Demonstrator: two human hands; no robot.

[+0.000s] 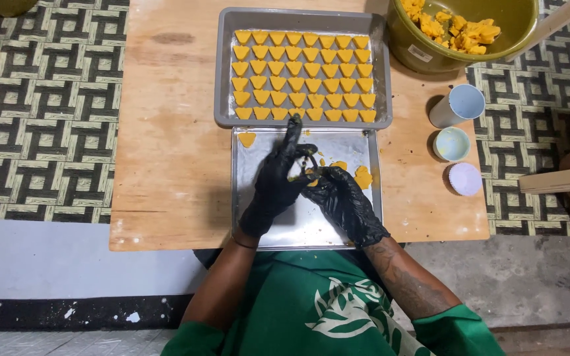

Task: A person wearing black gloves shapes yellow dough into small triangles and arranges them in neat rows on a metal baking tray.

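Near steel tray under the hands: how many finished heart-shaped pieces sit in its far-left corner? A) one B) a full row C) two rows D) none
A: a single orange heart piece lies alone in the far-left corner of the near steel tray; the full rows are on the grey tray beyond.

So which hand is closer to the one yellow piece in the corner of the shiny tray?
Left. The left hand has its fingers stretched up just right of that yellow piece; the right hand is farther off, toward the shiny tray's middle.

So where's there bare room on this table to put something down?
The wooden table is bare left of both trays. The near steel tray is free below the gloved hands. Crowded: the grey tray of yellow pieces, and the cups at right.
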